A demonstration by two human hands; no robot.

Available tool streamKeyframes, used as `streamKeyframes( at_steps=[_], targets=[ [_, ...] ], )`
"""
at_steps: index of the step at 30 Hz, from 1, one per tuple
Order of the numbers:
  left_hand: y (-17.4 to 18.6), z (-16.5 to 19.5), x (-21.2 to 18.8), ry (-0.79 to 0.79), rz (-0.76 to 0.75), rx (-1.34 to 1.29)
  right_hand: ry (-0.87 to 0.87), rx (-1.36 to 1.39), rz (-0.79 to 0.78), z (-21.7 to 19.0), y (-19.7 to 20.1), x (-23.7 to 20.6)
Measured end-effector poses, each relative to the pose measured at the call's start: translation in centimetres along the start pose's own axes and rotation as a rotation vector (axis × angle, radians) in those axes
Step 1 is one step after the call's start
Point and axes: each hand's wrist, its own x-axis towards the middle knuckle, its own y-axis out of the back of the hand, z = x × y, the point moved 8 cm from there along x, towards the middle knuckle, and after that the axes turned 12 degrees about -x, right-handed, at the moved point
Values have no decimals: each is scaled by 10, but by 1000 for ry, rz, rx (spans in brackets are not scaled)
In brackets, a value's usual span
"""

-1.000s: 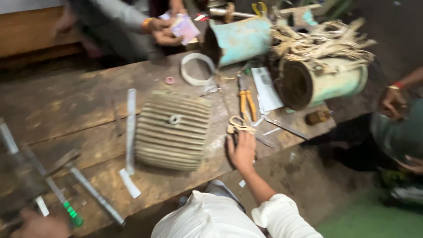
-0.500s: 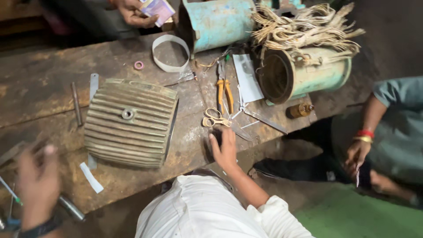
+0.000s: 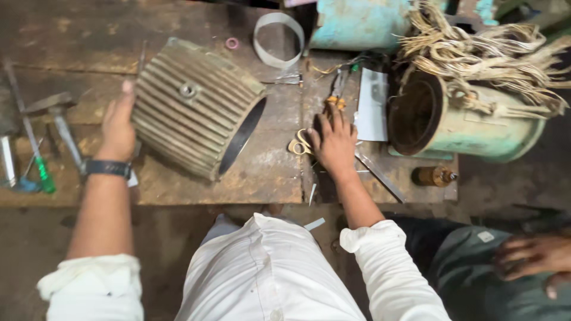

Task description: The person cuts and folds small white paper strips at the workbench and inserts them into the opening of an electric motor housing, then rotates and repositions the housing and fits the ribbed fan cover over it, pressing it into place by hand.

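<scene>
A grey ribbed metal motor housing (image 3: 190, 107) lies tipped on the worn wooden bench (image 3: 262, 172), its open end facing right. My left hand (image 3: 119, 128), with a dark watch on the wrist, grips the housing's left end. My right hand (image 3: 334, 142) rests flat on the bench with its fingers spread. Beside its thumb lie yellow-handled scissors (image 3: 297, 144). Orange-handled pliers (image 3: 336, 95) lie just beyond the fingertips.
A green motor shell (image 3: 458, 134) topped with loose pale wire windings stands at right, a teal cylinder (image 3: 357, 24) behind it. A metal band ring (image 3: 278, 38), white paper (image 3: 372, 101), small brown bottle (image 3: 434, 175) and green-handled screwdriver (image 3: 41, 175) lie around. Another person's hand (image 3: 529, 258) is at lower right.
My left hand came up from the lower left and took the housing's end. The housing went from lying flat to tipped with its opening showing. My right hand stayed by the scissors.
</scene>
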Motion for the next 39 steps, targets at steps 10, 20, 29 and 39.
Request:
streamKeyframes(
  at_steps=[10, 20, 29, 39],
  targets=[
    [-14, -1, -47, 5, 217, 151, -103, 920, -331, -85, -30, -49],
    [-8, -6, -50, 194, 149, 527, 56, 1132, -215, -147, -31, -38],
    [-3, -2, -45, 10, 127, 505, 13, 869, 49, -136, -22, 10],
    [6, -20, -37, 25, 73, 492, 49, 774, 46, -139, -31, 9]
  ],
)
